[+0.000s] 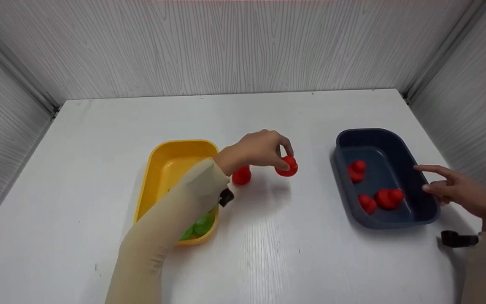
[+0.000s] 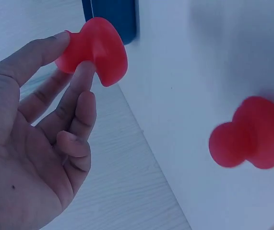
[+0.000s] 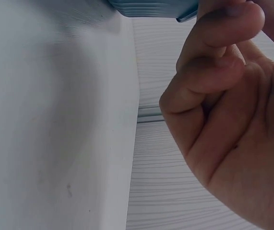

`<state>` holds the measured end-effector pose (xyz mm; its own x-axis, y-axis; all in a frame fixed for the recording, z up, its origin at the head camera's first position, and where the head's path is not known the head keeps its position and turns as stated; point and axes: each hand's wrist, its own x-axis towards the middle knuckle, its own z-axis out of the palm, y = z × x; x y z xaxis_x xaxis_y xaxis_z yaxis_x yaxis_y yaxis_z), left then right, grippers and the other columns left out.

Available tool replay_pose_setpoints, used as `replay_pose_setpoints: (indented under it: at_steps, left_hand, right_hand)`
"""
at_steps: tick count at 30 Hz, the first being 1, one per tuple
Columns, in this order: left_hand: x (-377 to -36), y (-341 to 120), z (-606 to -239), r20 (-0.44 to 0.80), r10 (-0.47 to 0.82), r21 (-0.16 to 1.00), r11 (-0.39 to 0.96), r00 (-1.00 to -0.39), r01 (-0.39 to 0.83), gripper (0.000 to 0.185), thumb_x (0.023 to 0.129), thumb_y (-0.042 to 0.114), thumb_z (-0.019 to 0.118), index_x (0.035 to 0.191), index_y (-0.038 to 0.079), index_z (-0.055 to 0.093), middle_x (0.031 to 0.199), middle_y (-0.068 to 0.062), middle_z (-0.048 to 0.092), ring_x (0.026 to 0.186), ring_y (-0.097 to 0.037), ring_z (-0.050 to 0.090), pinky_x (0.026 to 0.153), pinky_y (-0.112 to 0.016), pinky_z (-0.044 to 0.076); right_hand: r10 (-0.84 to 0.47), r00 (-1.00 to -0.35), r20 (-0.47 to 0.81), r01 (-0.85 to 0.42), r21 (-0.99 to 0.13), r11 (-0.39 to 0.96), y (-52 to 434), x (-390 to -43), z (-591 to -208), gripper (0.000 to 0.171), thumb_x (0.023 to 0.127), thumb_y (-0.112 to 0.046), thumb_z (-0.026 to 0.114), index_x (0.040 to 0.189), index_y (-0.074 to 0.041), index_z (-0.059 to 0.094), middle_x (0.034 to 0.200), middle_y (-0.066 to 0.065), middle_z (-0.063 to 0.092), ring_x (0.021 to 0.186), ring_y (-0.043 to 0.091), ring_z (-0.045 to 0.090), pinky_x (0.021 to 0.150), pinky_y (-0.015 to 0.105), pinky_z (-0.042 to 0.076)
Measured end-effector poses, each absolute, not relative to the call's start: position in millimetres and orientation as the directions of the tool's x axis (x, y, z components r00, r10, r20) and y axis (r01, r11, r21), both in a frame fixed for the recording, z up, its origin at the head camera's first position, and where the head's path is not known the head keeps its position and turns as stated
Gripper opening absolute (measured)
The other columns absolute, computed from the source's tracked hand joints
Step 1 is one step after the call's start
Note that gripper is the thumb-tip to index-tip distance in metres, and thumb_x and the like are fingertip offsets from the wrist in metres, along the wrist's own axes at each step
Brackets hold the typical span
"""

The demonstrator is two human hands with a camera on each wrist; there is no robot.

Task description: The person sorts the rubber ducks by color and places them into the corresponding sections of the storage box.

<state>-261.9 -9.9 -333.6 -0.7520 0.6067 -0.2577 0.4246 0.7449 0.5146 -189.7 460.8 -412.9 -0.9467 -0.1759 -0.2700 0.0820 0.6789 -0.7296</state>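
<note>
My left hand [image 1: 284, 157] pinches a red rounded toy [image 1: 288, 166] just above the white table [image 1: 268, 253], between the two bins. In the left wrist view the thumb and fingers of the left hand [image 2: 73, 56] grip that toy [image 2: 98, 48]. A second red toy [image 1: 241, 175] [image 2: 252, 134] stands on the table beside my left wrist. My right hand [image 1: 430, 179] [image 3: 223, 72] hovers at the right rim of the dark blue bin [image 1: 378, 134], fingers relaxed and holding nothing. Three red toys [image 1: 388, 197] lie inside that bin.
A yellow bin [image 1: 175, 147] sits at the left under my left forearm, with green pieces [image 1: 201, 226] in its near end. Grey panel walls [image 1: 243, 46] close off the back and both sides of the table.
</note>
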Motion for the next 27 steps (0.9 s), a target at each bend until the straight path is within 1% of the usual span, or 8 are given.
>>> replay_pose_setpoints:
  at_steps: [6,7,13,15,20,23,27]
  left_hand:
    - [-261.2,19.7,-330.7,-0.223,0.642,0.532,0.711,-0.733,0.461,0.031,0.087,0.029,0.068,0.117,0.022,0.067,0.101,0.002,0.071,0.093,-0.012,0.061,0.076,-0.030,0.049]
    - [-261.1,24.6,-330.0,-0.217,0.648,0.531,0.706,-0.730,0.469,0.031,0.087,0.029,0.068,0.117,0.022,0.067,0.101,0.002,0.071,0.093,-0.012,0.061,0.076,-0.029,0.049]
    - [-260.2,54.8,-325.5,-0.187,0.674,0.499,0.692,-0.715,0.522,0.028,0.089,0.030,0.066,0.116,0.023,0.067,0.104,0.004,0.069,0.092,-0.009,0.060,0.074,-0.027,0.049]
    - [-260.0,64.1,-324.4,-0.173,0.683,0.497,0.683,-0.710,0.535,0.027,0.089,0.030,0.066,0.115,0.024,0.067,0.104,0.005,0.069,0.091,-0.008,0.060,0.074,-0.027,0.048]
    - [-262.8,82.0,-326.4,-0.122,0.705,0.539,0.638,-0.699,0.549,0.028,0.088,0.028,0.068,0.116,0.023,0.067,0.103,0.006,0.067,0.089,-0.006,0.058,0.073,-0.024,0.047]
    - [-264.8,92.6,-330.8,-0.094,0.712,0.576,0.609,-0.696,0.545,0.030,0.088,0.028,0.069,0.117,0.022,0.067,0.102,0.006,0.066,0.086,-0.006,0.057,0.072,-0.022,0.045]
    - [-264.5,110.9,-338.8,-0.093,0.707,0.623,0.591,-0.701,0.513,0.030,0.087,0.031,0.070,0.116,0.023,0.067,0.097,0.007,0.066,0.082,-0.005,0.057,0.070,-0.020,0.045]
  right_hand:
    - [-0.167,-0.949,-0.267,0.085,-0.729,0.679,461.6,-188.8,-413.3,0.044,0.098,-0.023,0.055,0.139,-0.033,0.044,0.060,-0.006,0.043,0.059,0.014,0.049,0.057,0.029,0.042]
    - [-0.163,-0.948,-0.274,0.091,-0.722,0.686,461.6,-188.8,-413.3,0.044,0.098,-0.024,0.055,0.139,-0.034,0.043,0.060,-0.007,0.044,0.060,0.013,0.050,0.058,0.029,0.042]
    - [-0.159,-0.948,-0.276,0.090,-0.711,0.698,461.4,-189.9,-414.0,0.044,0.098,-0.027,0.055,0.140,-0.035,0.043,0.062,-0.007,0.044,0.061,0.013,0.049,0.059,0.028,0.042]
    - [-0.174,-0.948,-0.268,0.082,-0.730,0.679,460.9,-190.5,-414.3,0.043,0.099,-0.025,0.055,0.139,-0.034,0.044,0.059,-0.004,0.040,0.058,0.014,0.046,0.057,0.030,0.040]
    - [-0.219,-0.942,-0.254,0.064,-0.777,0.626,460.0,-192.4,-414.6,0.041,0.099,-0.019,0.054,0.136,-0.034,0.045,0.058,0.001,0.031,0.054,0.016,0.041,0.053,0.032,0.036]
    - [-0.209,-0.944,-0.256,0.065,-0.764,0.642,460.1,-192.5,-413.9,0.042,0.099,-0.020,0.054,0.137,-0.034,0.045,0.058,-0.002,0.034,0.055,0.016,0.043,0.054,0.031,0.038]
    - [-0.184,-0.945,-0.271,0.082,-0.740,0.668,460.1,-191.7,-413.4,0.042,0.098,-0.022,0.055,0.137,-0.035,0.044,0.060,-0.004,0.038,0.057,0.016,0.046,0.055,0.031,0.039]
